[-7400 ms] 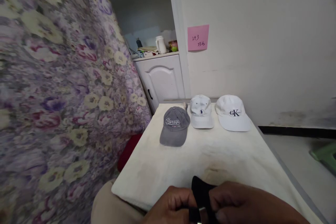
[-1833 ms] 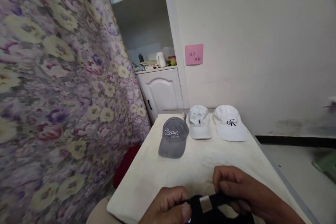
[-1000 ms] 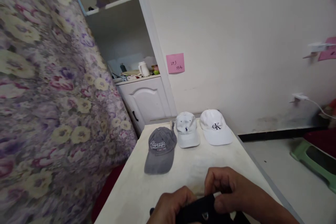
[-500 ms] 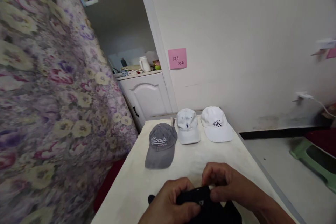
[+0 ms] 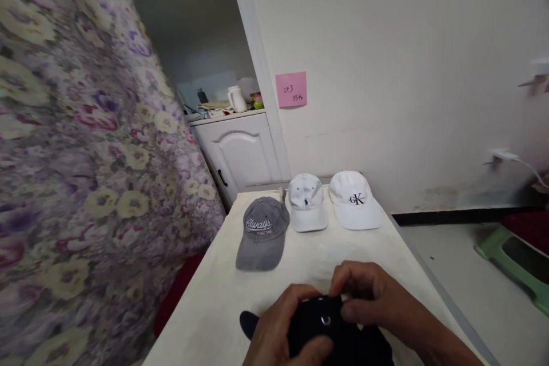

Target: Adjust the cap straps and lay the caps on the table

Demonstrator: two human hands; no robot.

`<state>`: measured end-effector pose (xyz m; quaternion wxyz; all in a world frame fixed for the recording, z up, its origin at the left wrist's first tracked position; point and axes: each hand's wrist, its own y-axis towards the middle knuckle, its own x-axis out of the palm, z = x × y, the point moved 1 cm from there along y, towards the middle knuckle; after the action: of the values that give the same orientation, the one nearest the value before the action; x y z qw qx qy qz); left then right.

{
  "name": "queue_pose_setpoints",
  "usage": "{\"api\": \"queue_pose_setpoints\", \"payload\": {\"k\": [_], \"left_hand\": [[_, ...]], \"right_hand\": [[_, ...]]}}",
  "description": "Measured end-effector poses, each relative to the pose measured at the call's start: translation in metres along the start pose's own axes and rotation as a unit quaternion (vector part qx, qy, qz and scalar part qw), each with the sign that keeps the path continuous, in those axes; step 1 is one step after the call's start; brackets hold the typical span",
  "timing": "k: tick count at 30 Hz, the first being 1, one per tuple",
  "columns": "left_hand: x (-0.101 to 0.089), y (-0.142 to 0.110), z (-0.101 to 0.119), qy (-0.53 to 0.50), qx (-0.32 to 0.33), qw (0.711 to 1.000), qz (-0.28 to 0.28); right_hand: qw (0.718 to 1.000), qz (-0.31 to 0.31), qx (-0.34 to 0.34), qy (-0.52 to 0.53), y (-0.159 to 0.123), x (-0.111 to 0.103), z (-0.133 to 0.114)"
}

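Note:
A black cap [image 5: 319, 326] lies at the near end of the table, its brim poking out to the left. My left hand [image 5: 283, 329] is wrapped round its crown, thumb in front and fingers behind. With thumb and forefinger, my right hand [image 5: 373, 291] pinches the cap's edge on the right. A small shiny metal piece shows on the black fabric between the two hands. Beyond them sit a grey cap [image 5: 262, 234] lettered "Always", a pale cap [image 5: 307, 206] with a small dark emblem, and a white cap [image 5: 354, 201] marked "CK".
The caps rest on a cream-covered table [image 5: 214, 297] against the wall. A floral curtain [image 5: 107, 183] hangs along the left. Behind stands a white cabinet [image 5: 240, 151] holding a white jug [image 5: 237, 99]. On the right floor is a green stool [image 5: 510, 263].
My left hand has shifted slightly right and its fingers have spread over the black cap, baring more of its brim and front. My right hand keeps its pinch.

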<state>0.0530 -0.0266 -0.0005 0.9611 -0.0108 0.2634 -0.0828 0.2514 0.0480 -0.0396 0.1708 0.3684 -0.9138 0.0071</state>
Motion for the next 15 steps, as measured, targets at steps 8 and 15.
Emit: {"api": "queue_pose_setpoints", "payload": {"k": [8,15], "left_hand": [[-0.001,0.003,0.006,0.113,0.016,0.993,0.009],[-0.001,0.001,0.002,0.138,0.079,0.987,0.025]], "right_hand": [[0.995,0.001,0.032,-0.090,-0.003,0.007,-0.002],[0.963,0.050,-0.065,-0.257,-0.012,0.024,-0.017]]}}
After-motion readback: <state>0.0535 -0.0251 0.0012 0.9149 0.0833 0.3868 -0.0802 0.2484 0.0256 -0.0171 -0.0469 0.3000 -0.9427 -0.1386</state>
